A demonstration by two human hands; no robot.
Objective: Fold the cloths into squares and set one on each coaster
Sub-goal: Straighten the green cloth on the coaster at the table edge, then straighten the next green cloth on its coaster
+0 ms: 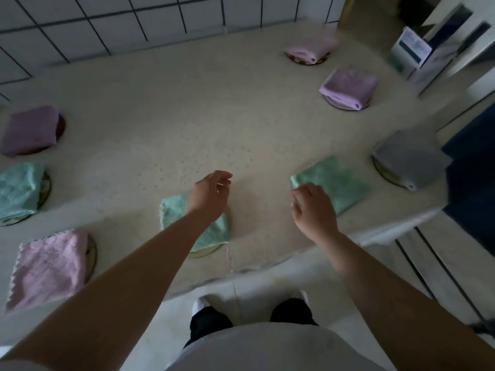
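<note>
The folded mint-green microfibre cloth [332,183] lies on the speckled cream table [174,124] at four o'clock, seemingly without a coaster. It looks light, soft and floppy; pinch opposite edges. Right hand [313,207], loosely curled and empty, hovers at its near corner; left hand [210,194] hangs relaxed, empty.

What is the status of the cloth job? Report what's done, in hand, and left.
Done: eight folded cloths lie around the table, seven showing a coaster edge beneath, such as the grey cloth. In hand: nothing; left hand hangs over one green cloth, right hand beside another green cloth, whose coaster isn't visible. Left: apparently only checking that one.
</note>
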